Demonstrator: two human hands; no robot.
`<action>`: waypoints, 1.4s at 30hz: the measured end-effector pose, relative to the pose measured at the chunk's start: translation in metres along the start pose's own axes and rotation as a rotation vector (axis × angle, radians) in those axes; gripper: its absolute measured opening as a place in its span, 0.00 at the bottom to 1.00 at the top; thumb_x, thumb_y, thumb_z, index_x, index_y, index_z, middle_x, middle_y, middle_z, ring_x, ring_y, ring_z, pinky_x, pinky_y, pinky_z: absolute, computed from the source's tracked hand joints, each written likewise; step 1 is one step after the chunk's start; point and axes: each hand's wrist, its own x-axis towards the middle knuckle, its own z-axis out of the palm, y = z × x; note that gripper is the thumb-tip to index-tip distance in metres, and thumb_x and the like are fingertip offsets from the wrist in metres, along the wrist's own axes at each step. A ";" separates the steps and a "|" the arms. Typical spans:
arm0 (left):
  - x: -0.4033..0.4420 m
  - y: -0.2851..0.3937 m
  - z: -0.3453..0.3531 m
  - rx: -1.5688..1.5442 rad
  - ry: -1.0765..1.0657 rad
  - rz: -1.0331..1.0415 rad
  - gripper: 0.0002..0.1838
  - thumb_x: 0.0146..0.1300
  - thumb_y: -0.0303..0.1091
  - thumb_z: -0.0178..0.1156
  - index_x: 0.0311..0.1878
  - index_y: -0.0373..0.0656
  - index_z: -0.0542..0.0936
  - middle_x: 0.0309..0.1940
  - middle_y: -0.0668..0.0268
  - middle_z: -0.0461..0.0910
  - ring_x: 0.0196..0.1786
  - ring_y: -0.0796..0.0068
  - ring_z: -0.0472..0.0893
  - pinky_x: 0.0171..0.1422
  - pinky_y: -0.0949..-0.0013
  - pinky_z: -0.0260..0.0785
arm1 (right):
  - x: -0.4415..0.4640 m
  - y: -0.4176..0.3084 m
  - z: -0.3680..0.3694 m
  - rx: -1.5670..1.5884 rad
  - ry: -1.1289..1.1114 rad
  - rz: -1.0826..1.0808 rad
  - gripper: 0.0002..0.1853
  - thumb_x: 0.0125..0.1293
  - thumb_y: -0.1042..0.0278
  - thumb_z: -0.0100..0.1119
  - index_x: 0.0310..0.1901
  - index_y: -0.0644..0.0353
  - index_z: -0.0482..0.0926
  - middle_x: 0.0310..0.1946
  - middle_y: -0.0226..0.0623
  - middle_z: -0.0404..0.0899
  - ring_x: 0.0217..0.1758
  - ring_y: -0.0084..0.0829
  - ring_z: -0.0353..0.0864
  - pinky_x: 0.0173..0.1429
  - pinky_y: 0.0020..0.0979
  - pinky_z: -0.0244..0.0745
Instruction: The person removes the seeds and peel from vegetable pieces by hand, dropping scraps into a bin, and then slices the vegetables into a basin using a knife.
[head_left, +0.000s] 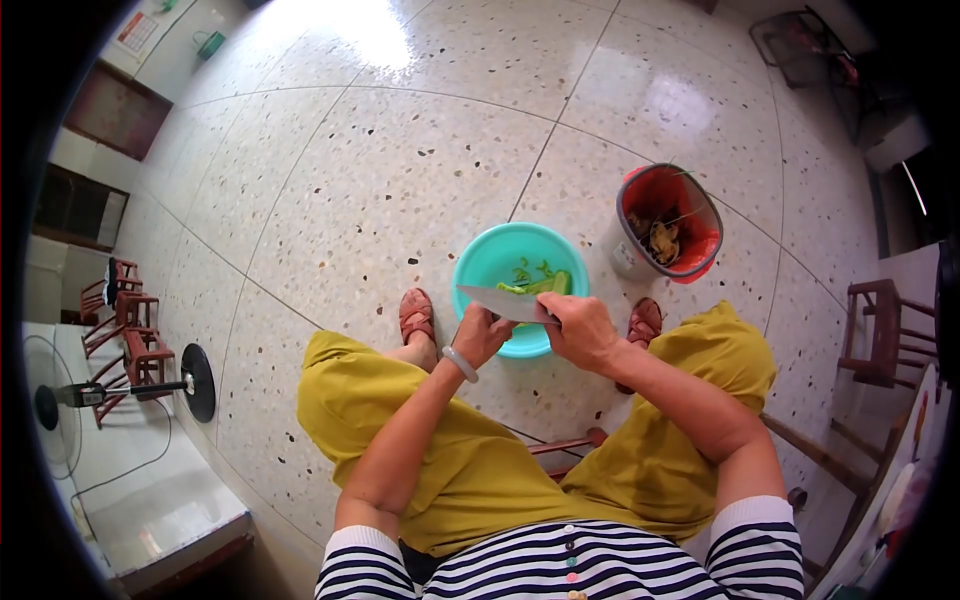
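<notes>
The right hand (580, 333), above the near right edge of the turquoise basin (522, 232), has its fingers closed around the handle end of a broad-bladed knife (505, 302), the tip pointing past the basin's left edge. The left hand (482, 335) (a pale bangle (460, 364) on its wrist) is at the near left edge, its fingers bunched beneath the blade; I cannot tell whether they grip anything. Inside the basin, thin green vegetable strips (522, 270) lie beyond the blade, and thicker green vegetable pieces (562, 282) lie toward the right edge. The basin stands on the speckled floor (400, 200), near a red-lined bin (627, 258).
</notes>
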 end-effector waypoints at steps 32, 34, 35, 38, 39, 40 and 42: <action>0.006 -0.031 -0.014 -0.214 -0.128 -0.030 0.08 0.63 0.27 0.60 0.45 0.38 0.77 0.34 0.68 0.79 0.34 0.80 0.77 0.33 0.74 0.70 | -0.001 -0.003 0.000 0.003 0.053 -0.041 0.03 0.58 0.74 0.57 0.31 0.59 0.72 0.23 0.44 0.79 0.27 0.46 0.81 0.29 0.41 0.74; 0.005 -0.029 -0.015 -0.175 -0.128 -0.040 0.09 0.62 0.27 0.61 0.45 0.38 0.77 0.34 0.67 0.80 0.34 0.80 0.78 0.33 0.74 0.70 | -0.001 -0.004 0.000 -0.002 0.057 -0.046 0.03 0.58 0.74 0.57 0.31 0.59 0.72 0.23 0.43 0.79 0.27 0.45 0.81 0.29 0.41 0.74; 0.006 -0.028 -0.015 -0.133 -0.122 -0.018 0.08 0.62 0.27 0.61 0.44 0.38 0.78 0.34 0.67 0.80 0.34 0.80 0.78 0.33 0.74 0.70 | -0.001 -0.005 -0.001 -0.003 0.058 -0.048 0.03 0.58 0.74 0.57 0.31 0.59 0.72 0.23 0.43 0.79 0.27 0.45 0.81 0.29 0.41 0.74; 0.010 -0.043 -0.014 0.060 -0.105 0.115 0.07 0.60 0.27 0.61 0.42 0.39 0.78 0.31 0.67 0.79 0.31 0.80 0.77 0.32 0.73 0.69 | 0.000 -0.005 -0.001 0.004 0.065 -0.051 0.03 0.58 0.75 0.58 0.33 0.60 0.74 0.23 0.44 0.78 0.26 0.45 0.80 0.28 0.40 0.74; 0.011 -0.046 -0.014 0.158 -0.098 0.175 0.06 0.60 0.27 0.61 0.41 0.39 0.78 0.30 0.67 0.79 0.30 0.80 0.77 0.31 0.73 0.68 | -0.001 -0.005 -0.001 0.009 0.067 -0.052 0.03 0.59 0.75 0.59 0.34 0.61 0.75 0.23 0.45 0.78 0.26 0.46 0.80 0.28 0.40 0.74; 0.012 -0.048 -0.015 0.303 -0.099 0.244 0.06 0.60 0.27 0.61 0.40 0.39 0.78 0.29 0.67 0.79 0.29 0.80 0.76 0.30 0.73 0.68 | -0.001 -0.005 0.000 0.009 0.066 -0.051 0.03 0.59 0.75 0.59 0.34 0.61 0.75 0.23 0.45 0.78 0.26 0.46 0.80 0.28 0.40 0.74; 0.013 -0.052 -0.015 0.302 -0.094 0.236 0.04 0.60 0.27 0.60 0.38 0.39 0.77 0.27 0.68 0.78 0.27 0.80 0.75 0.28 0.72 0.66 | 0.000 -0.005 0.000 0.009 0.064 -0.047 0.03 0.59 0.75 0.59 0.33 0.61 0.75 0.23 0.46 0.78 0.26 0.46 0.80 0.28 0.40 0.74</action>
